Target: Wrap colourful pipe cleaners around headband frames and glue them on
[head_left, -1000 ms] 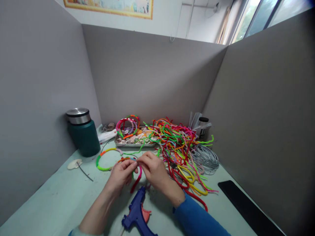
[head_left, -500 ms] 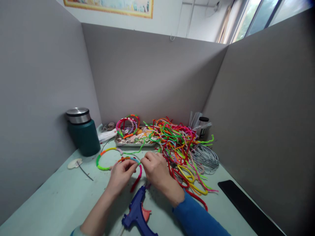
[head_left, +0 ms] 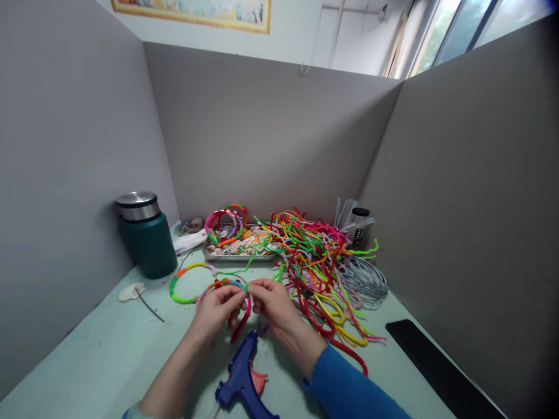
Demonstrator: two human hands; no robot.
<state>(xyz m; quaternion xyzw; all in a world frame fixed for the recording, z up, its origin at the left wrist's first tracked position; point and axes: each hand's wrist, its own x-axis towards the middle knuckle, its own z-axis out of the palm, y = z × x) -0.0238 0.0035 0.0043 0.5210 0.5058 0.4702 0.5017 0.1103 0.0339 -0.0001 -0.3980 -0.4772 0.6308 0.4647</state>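
My left hand (head_left: 215, 310) and my right hand (head_left: 273, 302) meet over the pale green desk, fingers pinched on a hoop wrapped in coloured fuzzy wire (head_left: 238, 291), red on its lower right part. The pinch point lies at the hoop's top, near a short green end. Just in front of my wrists lies a blue glue gun (head_left: 242, 378). A second wrapped hoop (head_left: 183, 285), green, orange and yellow, lies flat to the left of my hands.
A heap of coloured fuzzy wires (head_left: 314, 256) spreads to the right, beside a coil of grey wire (head_left: 364, 282). A metal tray (head_left: 236, 253) of small pieces and hoops stands behind. A green flask (head_left: 146, 235) stands left, a black flat object (head_left: 437, 366) lies right. Grey partitions enclose the desk.
My right hand drew a little to the right half a second ago, then came back toward the left hand at the hoop's top. The hoop barely shifted.
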